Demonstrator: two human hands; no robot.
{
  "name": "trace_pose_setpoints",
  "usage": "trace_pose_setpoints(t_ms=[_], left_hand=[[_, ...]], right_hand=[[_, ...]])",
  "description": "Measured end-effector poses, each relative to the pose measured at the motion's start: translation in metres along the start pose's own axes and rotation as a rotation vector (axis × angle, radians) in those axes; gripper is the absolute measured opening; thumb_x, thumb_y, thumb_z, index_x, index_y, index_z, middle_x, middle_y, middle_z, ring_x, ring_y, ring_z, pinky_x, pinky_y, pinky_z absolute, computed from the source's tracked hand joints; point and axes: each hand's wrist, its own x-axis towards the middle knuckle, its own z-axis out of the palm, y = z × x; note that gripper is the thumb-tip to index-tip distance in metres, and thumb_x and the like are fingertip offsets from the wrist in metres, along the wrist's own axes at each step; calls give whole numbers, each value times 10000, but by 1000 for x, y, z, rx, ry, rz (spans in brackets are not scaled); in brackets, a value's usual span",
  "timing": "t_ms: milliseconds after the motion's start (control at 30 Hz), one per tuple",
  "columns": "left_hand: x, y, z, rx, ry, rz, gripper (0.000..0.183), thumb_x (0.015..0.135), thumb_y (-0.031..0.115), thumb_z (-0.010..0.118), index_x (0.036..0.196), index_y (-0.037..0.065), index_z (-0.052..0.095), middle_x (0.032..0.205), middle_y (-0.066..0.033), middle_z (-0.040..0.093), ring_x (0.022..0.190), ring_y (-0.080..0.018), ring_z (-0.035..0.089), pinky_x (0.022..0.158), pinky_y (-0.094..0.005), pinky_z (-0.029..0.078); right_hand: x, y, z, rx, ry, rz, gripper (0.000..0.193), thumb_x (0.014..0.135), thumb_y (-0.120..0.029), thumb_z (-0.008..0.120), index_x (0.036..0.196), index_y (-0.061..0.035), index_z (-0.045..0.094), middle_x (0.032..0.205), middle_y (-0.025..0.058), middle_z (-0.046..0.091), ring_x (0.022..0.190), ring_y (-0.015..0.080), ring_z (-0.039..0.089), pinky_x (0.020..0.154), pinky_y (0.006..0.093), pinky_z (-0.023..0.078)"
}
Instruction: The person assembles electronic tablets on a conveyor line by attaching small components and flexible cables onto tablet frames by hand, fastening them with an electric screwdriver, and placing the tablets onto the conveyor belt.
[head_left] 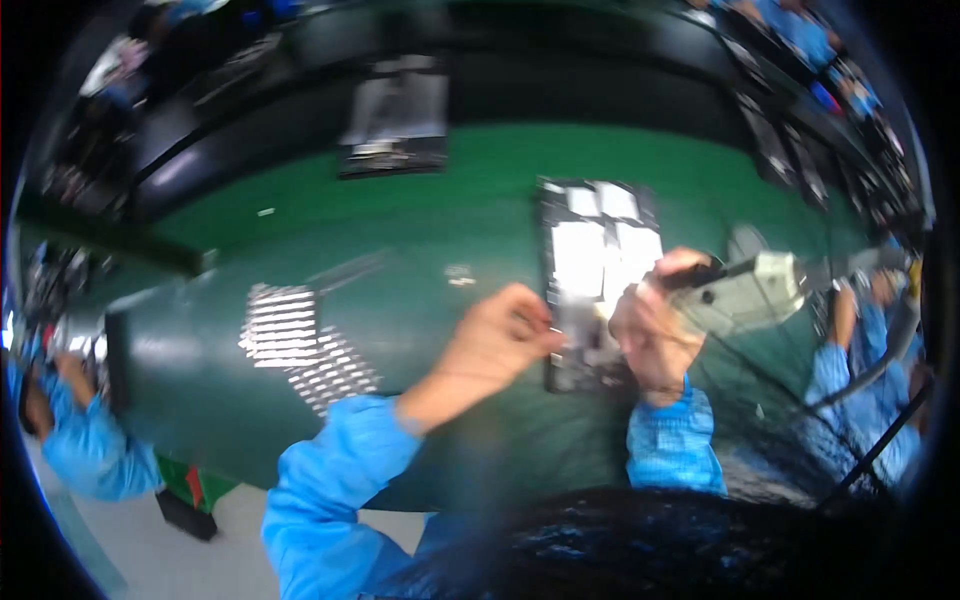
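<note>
My left hand (500, 335) is by the left edge of a black tray-like panel (595, 375) with bright white rectangular parts (578, 258). Its thumb and fingers are curled together over that edge; whatever they pinch is too blurred to make out. Over the panel's right side, my right hand (658, 340) has its fingers bent inward. A dark piece lies between its upper fingers, close against a pale boxy device (750, 292). Motion blur hides whether that hand grips the device itself.
Left on the green table (430, 230) lie two sheets with rows of shiny strips (283, 325). Small pale pieces (460, 275) sit midway. A second black tray (395, 120) stands farther back. Cables and a grey hose (900, 325) run at right. Blue-sleeved co-workers (100, 445) are at both sides.
</note>
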Motion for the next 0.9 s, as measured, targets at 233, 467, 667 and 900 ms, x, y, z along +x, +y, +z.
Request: trace_pose_setpoints(t_ms=[233,467,667,900], left_hand=[[10,-3,-1,-49,-17,-88,279,808,36,788,971,-1,565,886,-52,607,741,-105,654,615,-217,513],[14,13,12,1,46,-231,276,795,6,788,936,19,551,841,-35,593,725,-107,663,610,-203,513],[16,8,13,-42,40,-273,255,804,-81,738,937,7,539,838,-53,630,728,-101,663,641,-201,528],[16,8,12,-14,36,-260,265,800,-105,733,949,2,542,821,-47,624,739,-94,650,665,-201,524]], right_hand=[[30,-40,-124,61,157,-351,243,917,-45,533,1157,-74,508,567,-8,347,388,89,294,382,259,279],[32,-26,-136,-84,225,-347,256,902,-27,535,1152,-73,513,574,-12,344,403,89,311,383,258,278],[41,-10,-143,-100,254,-252,244,899,-23,577,1131,-51,506,607,5,373,420,94,338,377,258,291],[42,-10,-140,-150,245,-255,247,888,-12,590,1121,-31,510,615,8,384,413,90,331,371,254,299]])
